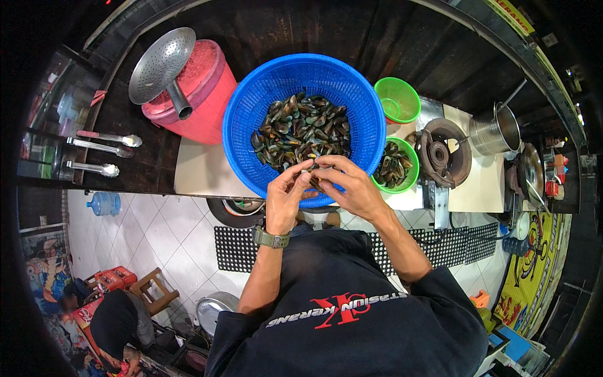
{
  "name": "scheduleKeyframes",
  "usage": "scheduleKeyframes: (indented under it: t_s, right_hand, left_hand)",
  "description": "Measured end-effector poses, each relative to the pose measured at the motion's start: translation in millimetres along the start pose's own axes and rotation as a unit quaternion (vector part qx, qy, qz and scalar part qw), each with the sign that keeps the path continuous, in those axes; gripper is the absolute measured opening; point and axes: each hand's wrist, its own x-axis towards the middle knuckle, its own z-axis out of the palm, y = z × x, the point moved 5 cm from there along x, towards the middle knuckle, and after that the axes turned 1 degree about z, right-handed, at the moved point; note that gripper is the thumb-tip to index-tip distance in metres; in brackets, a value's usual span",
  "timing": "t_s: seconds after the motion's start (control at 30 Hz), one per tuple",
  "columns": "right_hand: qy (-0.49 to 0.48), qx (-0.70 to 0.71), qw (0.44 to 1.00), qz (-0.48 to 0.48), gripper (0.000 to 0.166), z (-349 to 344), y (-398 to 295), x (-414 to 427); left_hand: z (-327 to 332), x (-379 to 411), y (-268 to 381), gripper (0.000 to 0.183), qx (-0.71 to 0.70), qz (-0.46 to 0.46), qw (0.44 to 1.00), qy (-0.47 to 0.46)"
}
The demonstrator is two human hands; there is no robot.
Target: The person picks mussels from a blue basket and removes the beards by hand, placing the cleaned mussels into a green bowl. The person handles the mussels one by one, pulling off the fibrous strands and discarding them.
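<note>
Over the near rim of a large blue plastic basket (pixel 245 155), my left hand (pixel 286 194) and my right hand (pixel 351 186) meet at the fingertips around a small mussel (pixel 320 183). Fingers cover most of that mussel, so whether its shell is parted cannot be made out. Inside the basket lies a heap of dark green-brown mussels (pixel 301 127), some with orange flesh showing. Just right of my right hand, a green plastic basket (pixel 413 176) holds more mussels (pixel 393 162). Behind it stands a second green basket (pixel 398 96) with no mussels visible inside.
At left, a perforated metal ladle (pixel 162 66) rests on a pink lidded bucket (pixel 207 99), near several metal tongs (pixel 94 147). A cast-iron gas burner (pixel 443 153), steel pot (pixel 494 129) and wok (pixel 532 174) are right. Another person (pixel 115 325) is at lower left.
</note>
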Motion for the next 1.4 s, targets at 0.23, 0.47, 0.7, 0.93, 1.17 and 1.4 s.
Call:
scheduleKeyframes:
  t_s: [0.23,0.47,0.7,0.93,1.17,1.4]
  right_hand:
    - [0.0,-0.019,1.0,0.003,0.022,2.3,3.1,0.6]
    - [0.009,-0.009,1.0,0.016,0.015,4.6,9.1,1.7]
    - [0.038,-0.024,0.999,-0.015,0.015,2.5,1.1,5.8]
    - [0.057,-0.103,0.992,-0.054,0.019,-1.3,-6.5,6.8]
    - [0.063,-0.17,0.981,-0.063,0.017,-1.1,-20.0,3.9]
    - [0.082,-0.233,0.964,-0.094,0.016,7.3,-17.5,1.3]
  left_hand:
    - [-1.5,0.7,-1.8,0.043,-0.002,0.008,1.0,-0.006]
    - [-0.6,1.0,-11.7,0.043,-0.032,-0.011,0.999,-0.019]
    - [2.7,-0.6,-35.4,0.031,-0.212,-0.134,0.964,-0.092]
    - [9.4,-1.3,-29.1,0.031,-0.262,-0.151,0.946,-0.116]
    - [8.4,0.7,-23.9,0.029,-0.259,-0.095,0.956,-0.1]
    - [9.9,-0.7,-19.0,0.02,-0.202,-0.048,0.977,-0.053]
